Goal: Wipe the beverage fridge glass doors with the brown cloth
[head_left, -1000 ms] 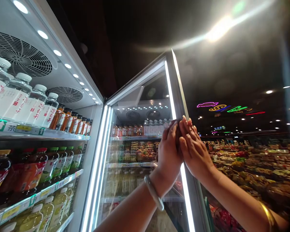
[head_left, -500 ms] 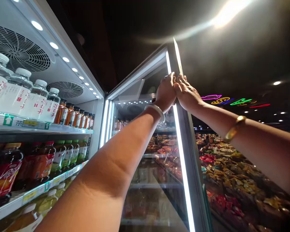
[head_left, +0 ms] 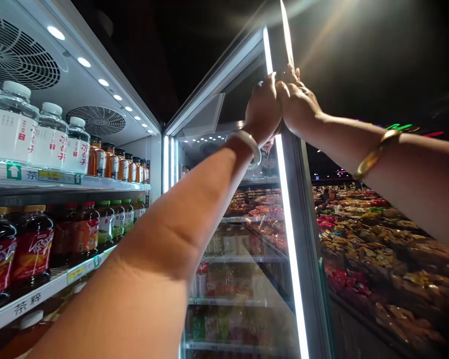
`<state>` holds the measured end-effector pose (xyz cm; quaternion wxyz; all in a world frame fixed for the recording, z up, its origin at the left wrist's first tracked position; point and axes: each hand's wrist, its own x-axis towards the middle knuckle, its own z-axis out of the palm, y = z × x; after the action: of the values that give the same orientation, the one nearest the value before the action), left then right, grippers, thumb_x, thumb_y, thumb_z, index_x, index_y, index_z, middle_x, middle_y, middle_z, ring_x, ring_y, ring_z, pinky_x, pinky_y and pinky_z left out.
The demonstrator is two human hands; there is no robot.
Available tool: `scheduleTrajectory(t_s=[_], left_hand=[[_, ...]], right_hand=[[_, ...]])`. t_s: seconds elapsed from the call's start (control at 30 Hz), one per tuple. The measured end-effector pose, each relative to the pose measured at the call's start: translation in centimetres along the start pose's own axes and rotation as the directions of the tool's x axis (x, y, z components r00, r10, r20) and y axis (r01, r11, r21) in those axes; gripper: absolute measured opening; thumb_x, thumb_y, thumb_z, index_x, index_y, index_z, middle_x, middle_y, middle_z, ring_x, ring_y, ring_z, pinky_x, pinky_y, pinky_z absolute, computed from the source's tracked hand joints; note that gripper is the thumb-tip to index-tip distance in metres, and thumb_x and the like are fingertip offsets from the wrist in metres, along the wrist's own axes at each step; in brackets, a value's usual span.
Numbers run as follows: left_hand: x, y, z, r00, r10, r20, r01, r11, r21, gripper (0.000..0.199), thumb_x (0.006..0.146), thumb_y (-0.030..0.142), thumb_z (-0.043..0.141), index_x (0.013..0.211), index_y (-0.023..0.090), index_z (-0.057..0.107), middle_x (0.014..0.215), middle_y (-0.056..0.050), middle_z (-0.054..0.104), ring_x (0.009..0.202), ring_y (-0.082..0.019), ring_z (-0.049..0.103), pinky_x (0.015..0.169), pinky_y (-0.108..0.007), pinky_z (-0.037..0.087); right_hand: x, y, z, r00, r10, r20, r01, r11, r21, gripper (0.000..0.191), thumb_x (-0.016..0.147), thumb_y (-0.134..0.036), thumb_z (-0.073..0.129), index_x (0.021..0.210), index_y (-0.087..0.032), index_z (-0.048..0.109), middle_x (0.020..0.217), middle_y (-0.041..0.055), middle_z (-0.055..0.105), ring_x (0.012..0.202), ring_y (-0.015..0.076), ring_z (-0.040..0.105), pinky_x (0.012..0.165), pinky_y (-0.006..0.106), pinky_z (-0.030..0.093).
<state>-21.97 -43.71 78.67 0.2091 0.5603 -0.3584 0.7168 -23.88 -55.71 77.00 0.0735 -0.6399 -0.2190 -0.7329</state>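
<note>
A glass refrigerator door [head_left: 299, 209] with a lit strip along its inner edge stands open in front of me. High on its upright edge, my left hand [head_left: 264, 107] is closed around the frame from the inner side. Beside it, touching, my right hand [head_left: 299, 99] has its fingers bent over the same edge from the outer side. The fingertips of both hands are partly hidden, and anything small between them cannot be made out. A pale bangle [head_left: 251, 145] circles my left wrist, and a gold bangle [head_left: 376, 154] is on my right forearm.
Left of me, the lit refrigerator holds water bottles [head_left: 13, 122] and amber bottles [head_left: 111, 162] on the upper shelf [head_left: 97, 180], with dark drink bottles [head_left: 33, 244] below. Beyond the door at right lies a wide display of packaged goods [head_left: 381, 239].
The view has tilted down, so the door and hands appear higher. Both hands sit slightly lower along the door edge, and my right fingers look more bent.
</note>
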Motion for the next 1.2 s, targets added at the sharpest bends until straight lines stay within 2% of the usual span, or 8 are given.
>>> scheduleTrajectory(t_s=[0.17, 0.33, 0.63, 0.77, 0.87, 1.0, 1.1, 1.2], left_hand=[[-12.9, 4.2, -3.4, 0.998, 0.011, 0.064, -0.005, 0.995, -0.099, 0.036, 0.105, 0.016, 0.046, 0.140, 0.019, 0.053, 0.146, -0.010, 0.065, 0.142, -0.024, 0.056, 0.124, -0.044, 0.043], [-27.1, 9.6, -7.4, 0.995, -0.080, 0.061, 0.095, 0.944, -0.317, 0.047, 0.107, 0.027, 0.044, 0.154, 0.023, 0.040, 0.156, -0.013, 0.053, 0.149, -0.022, 0.047, 0.126, -0.045, 0.043], [-41.7, 17.4, -12.4, 0.898, -0.367, 0.244, 0.427, 0.860, -0.279, 0.057, 0.107, 0.033, 0.045, 0.162, 0.029, 0.033, 0.165, -0.011, 0.042, 0.154, -0.025, 0.041, 0.128, -0.050, 0.038], [-39.3, 16.8, -12.9, 0.941, -0.199, 0.274, 0.239, 0.963, -0.122, 0.060, 0.105, 0.031, 0.049, 0.163, 0.026, 0.033, 0.166, -0.012, 0.041, 0.158, -0.028, 0.034, 0.129, -0.053, 0.037], [-31.0, 15.1, -11.5, 0.973, 0.002, 0.231, -0.012, 0.999, 0.042, 0.056, 0.105, 0.022, 0.048, 0.159, 0.029, 0.039, 0.166, -0.009, 0.043, 0.157, -0.024, 0.035, 0.129, -0.048, 0.038], [-22.3, 14.2, -9.5, 0.934, 0.118, 0.338, -0.178, 0.972, 0.153, 0.043, 0.106, 0.020, 0.040, 0.144, 0.027, 0.057, 0.159, -0.005, 0.053, 0.158, -0.029, 0.032, 0.131, -0.056, 0.030], [-23.0, 15.9, -10.8, 0.884, 0.102, 0.457, -0.211, 0.958, 0.193, 0.042, 0.105, 0.019, 0.039, 0.139, 0.032, 0.061, 0.156, -0.003, 0.058, 0.158, -0.032, 0.030, 0.127, -0.061, 0.036], [-25.9, 17.8, -13.3, 0.760, 0.214, 0.613, -0.352, 0.929, 0.112, 0.041, 0.104, 0.021, 0.047, 0.142, 0.032, 0.058, 0.146, -0.005, 0.066, 0.151, -0.032, 0.045, 0.123, -0.055, 0.044]], right_hand=[[-12.7, -4.7, -2.7, 0.998, 0.001, 0.067, -0.005, 0.998, 0.059, 0.053, 0.109, -0.035, 0.032, 0.154, -0.010, 0.046, 0.165, 0.0167, 0.041, 0.157, 0.0258, 0.034, 0.132, 0.049, 0.021], [-24.6, -8.7, -6.2, 0.983, -0.082, 0.162, 0.060, 0.988, 0.139, 0.062, 0.104, -0.028, 0.037, 0.165, -0.020, 0.030, 0.169, 0.0088, 0.035, 0.160, 0.0272, 0.025, 0.133, 0.056, 0.025], [-40.3, -12.7, -9.4, 0.960, -0.110, 0.259, 0.052, 0.974, 0.221, 0.075, 0.102, -0.029, 0.045, 0.168, -0.019, 0.014, 0.169, 0.0109, 0.029, 0.160, 0.0296, 0.025, 0.131, 0.057, 0.027], [-40.6, -11.1, -8.2, 0.983, -0.078, 0.166, 0.010, 0.927, 0.374, 0.069, 0.106, -0.033, 0.036, 0.169, -0.019, 0.010, 0.174, 0.0082, 0.013, 0.161, 0.0266, 0.017, 0.132, 0.054, 0.024], [-37.4, -9.1, -6.5, 0.992, 0.055, 0.115, -0.105, 0.867, 0.488, 0.066, 0.109, -0.036, 0.029, 0.169, -0.026, 0.004, 0.176, 0.0022, 0.005, 0.163, 0.0245, 0.009, 0.133, 0.054, 0.021], [-36.4, -8.9, -5.5, 0.961, 0.211, 0.179, -0.275, 0.805, 0.526, 0.067, 0.109, -0.036, 0.029, 0.168, -0.032, -0.003, 0.177, 0.0015, 0.003, 0.163, 0.0243, 0.007, 0.131, 0.055, 0.026], [-39.2, -10.6, -6.1, 0.943, 0.230, 0.240, -0.325, 0.791, 0.519, 0.073, 0.108, -0.028, 0.034, 0.167, -0.033, -0.006, 0.176, 0.0039, 0.005, 0.162, 0.0256, 0.010, 0.129, 0.057, 0.033], [-41.0, -12.0, -6.6, 0.959, 0.206, 0.196, -0.280, 0.800, 0.530, 0.076, 0.105, -0.024, 0.037, 0.168, -0.029, -0.005, 0.174, 0.0085, 0.014, 0.160, 0.0282, 0.016, 0.124, 0.059, 0.040]])
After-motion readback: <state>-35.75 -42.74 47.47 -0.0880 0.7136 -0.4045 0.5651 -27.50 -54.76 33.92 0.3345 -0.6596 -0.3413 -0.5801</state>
